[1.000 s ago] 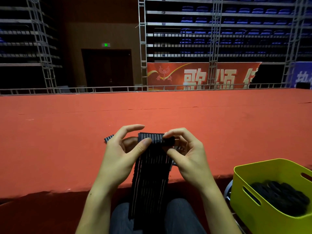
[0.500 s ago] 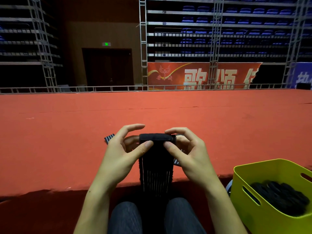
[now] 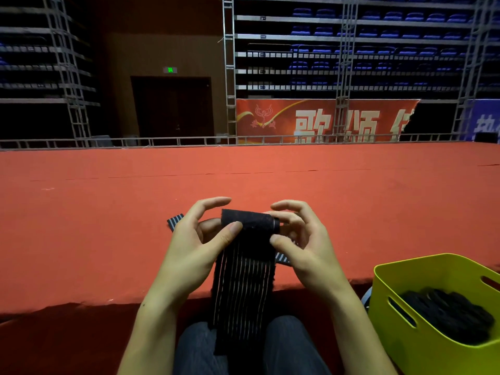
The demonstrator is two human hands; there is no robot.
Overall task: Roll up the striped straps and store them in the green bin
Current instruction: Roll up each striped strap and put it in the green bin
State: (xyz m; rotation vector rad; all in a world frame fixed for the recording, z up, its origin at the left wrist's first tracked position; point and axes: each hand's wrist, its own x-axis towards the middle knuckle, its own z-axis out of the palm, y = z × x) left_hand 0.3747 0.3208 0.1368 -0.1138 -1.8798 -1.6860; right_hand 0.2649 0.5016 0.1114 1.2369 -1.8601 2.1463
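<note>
I am watching both hands working a striped strap [image 3: 243, 280] just above the near edge of the red stage floor [image 3: 243, 180]. The strap's top end is being wound into a small roll [image 3: 249, 221] whose axis is running left to right, while its long axis is running from that roll straight down toward me, the loose tail hanging over the stage edge and lying between the knees [image 3: 194, 350]. The strap is looking black with thin pale lines running along its length; the rolled part is showing plain dark fabric.

My left hand [image 3: 194, 247] is pinching the roll's left end, thumb pressing on the front and the fingers curling behind, so that grip is closing on the strap. My right hand [image 3: 303, 239] is doing the same at the right end, thumb on the front below the roll and fingertips curling over the end.

Another striped strap [image 3: 175, 221] is lying flat on the stage floor behind the hands, its ends peeking out left and right.

The green bin [image 3: 405, 290] is sitting at my lower right, below the stage edge, holding dark rolled straps [image 3: 446, 312].
</note>
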